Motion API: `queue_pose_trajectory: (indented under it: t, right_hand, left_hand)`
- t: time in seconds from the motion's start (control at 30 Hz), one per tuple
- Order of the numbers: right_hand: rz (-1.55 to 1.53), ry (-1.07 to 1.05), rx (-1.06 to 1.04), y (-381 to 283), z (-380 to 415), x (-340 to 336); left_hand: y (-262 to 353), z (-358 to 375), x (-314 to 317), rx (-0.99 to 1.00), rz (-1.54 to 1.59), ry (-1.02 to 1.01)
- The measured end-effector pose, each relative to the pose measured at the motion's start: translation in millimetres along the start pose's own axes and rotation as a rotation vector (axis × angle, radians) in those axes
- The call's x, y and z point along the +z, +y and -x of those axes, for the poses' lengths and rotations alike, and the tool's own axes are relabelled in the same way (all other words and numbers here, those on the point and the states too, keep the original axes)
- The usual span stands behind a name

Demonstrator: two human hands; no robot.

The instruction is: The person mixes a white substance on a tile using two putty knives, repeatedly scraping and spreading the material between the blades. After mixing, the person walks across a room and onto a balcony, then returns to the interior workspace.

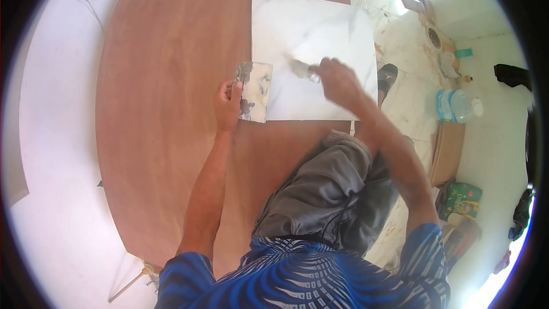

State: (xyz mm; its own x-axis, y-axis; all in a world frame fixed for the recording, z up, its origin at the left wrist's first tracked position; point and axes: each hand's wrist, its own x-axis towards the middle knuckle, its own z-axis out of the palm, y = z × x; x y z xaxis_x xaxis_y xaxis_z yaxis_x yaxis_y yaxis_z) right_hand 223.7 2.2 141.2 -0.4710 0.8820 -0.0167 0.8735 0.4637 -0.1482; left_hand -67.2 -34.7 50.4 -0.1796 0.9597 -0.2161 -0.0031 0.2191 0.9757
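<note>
Left hand (230,103): grasping smeared board (259,91) | right hand (337,80): gripping putty knife (299,68) over marbled tile (309,28) on brown tabletop (166,80) | step: likely spreading or scraping | next: calls for steady blade

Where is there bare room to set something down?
The brown surface is bare left of the left hand and beyond it, beside the white panel. It's crowded around the panel's near half: small plate, tool and right hand.
</note>
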Motion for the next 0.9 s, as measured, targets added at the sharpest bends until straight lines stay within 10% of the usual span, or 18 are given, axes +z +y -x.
queue_pose_trajectory:
  t: [0.9]
  right_hand:
    - [0.215,-0.054,-0.134,-16,18,-25]
  left_hand:
    - [8,9,2,-0.009,0.031,0.039]
